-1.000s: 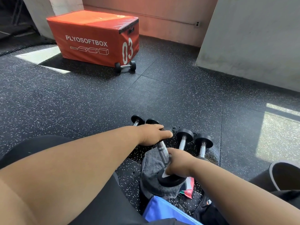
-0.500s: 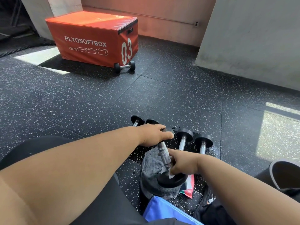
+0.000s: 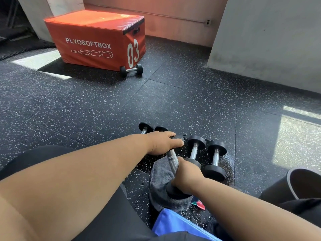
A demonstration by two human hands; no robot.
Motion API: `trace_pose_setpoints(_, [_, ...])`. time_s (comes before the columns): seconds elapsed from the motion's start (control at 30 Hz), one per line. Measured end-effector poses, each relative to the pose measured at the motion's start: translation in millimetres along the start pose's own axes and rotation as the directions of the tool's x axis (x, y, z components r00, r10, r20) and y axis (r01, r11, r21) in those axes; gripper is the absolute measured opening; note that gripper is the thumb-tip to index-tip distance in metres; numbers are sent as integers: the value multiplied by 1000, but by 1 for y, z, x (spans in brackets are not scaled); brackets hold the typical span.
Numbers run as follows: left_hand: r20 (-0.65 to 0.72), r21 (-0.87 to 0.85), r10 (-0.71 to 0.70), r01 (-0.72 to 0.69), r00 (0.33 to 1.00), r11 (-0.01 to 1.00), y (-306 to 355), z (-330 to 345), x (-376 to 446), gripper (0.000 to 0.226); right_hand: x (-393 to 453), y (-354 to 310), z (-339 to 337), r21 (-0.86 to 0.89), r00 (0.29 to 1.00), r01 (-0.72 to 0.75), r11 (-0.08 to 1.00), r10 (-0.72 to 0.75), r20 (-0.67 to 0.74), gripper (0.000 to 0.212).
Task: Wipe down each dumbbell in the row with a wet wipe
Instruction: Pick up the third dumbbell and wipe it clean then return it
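A: Speckled black rubber floor (image 3: 104, 105) under pale walls, with sunlit patches at the left and right.

B: And the dumbbell being cleaned?

A: The raised dumbbell (image 3: 172, 161) sits mid-row, tilted: its far head is under the left hand (image 3: 163, 142), its near head rests on a grey towel (image 3: 160, 173). The handle is knurled bright metal, the heads matte black discs.

B: How do the hands hold it?

A: The left hand lies over the far head, fingers curved down around it. The right hand (image 3: 186, 176) is wrapped low on the handle by the near head. I'd guess the wet wipe is inside that fist, but none of it shows, so I cannot tell.

B: The neighbours?

A: Two dumbbells (image 3: 205, 153) lie just to its right on a patch of floor that looks wet; two more heads (image 3: 153, 127) peek out beyond the left wrist. A lone dumbbell (image 3: 131, 70) rests far off against an orange plyo box (image 3: 97, 37). A blue bag (image 3: 171, 224) and a red-green wrapper (image 3: 198, 205) are nearest.

B: What might go wrong?

A: The moisture, I think. A damp palm could slip on the head, and the tilted weight would roll off the towel into its neighbour. The knurling may also snag and shred the wipe, and the head faces could be missed.
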State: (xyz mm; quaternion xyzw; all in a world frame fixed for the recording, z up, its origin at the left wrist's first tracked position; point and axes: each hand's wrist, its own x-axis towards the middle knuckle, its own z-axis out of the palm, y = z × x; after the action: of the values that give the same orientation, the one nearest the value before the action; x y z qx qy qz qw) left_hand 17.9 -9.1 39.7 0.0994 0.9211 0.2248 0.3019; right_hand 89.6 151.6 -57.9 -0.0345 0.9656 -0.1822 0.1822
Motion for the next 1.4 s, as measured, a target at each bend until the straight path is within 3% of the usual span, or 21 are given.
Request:
trace_pose_setpoints(0.17, [-6,0,-13,13,1000,1000,1,1,-1,88,7,5,-13,1,993,47,999,-47,105,48])
trace_pose_setpoints(0.33, [2,1,-4,4,1000,1000,-3,2,-1,88,10,12,-22,229,954,52,972,-116,277,56])
trace_pose_setpoints(0.43, [-7,15,1,-1,1000,1000,-3,2,-1,89,9,11,-19,347,959,-7,938,-92,268,59])
trace_pose_setpoints(0.57, [-6,16,7,-7,1000,1000,0,-1,0,85,9,5,-12,377,977,-58,924,-24,210,65])
trace_pose_setpoints(0.77, [2,-1,-3,3,1000,1000,-5,2,8,92,11,-1,-3,312,988,-90,946,45,148,76])
trace_pose_setpoints(0.87, [-1,2,-2,2,1000,1000,-4,4,9,94,13,0,0,206,992,-70,976,46,117,57])
trace_pose_setpoints(1.03, [5,-15,-17,17,1000,1000,-7,1,12,100,14,0,-10,108,985,-19,994,1,172,40])
trace_pose_setpoints(1.23, [-6,-3,-39,39,999,999,-9,2,10,115,11,1,-35,28,949,88,996,-92,300,42])
trace_pose_setpoints(1.4, [-5,53,-40,40,999,998,-9,0,8,98,10,9,-50,43,928,67,997,-79,365,35])
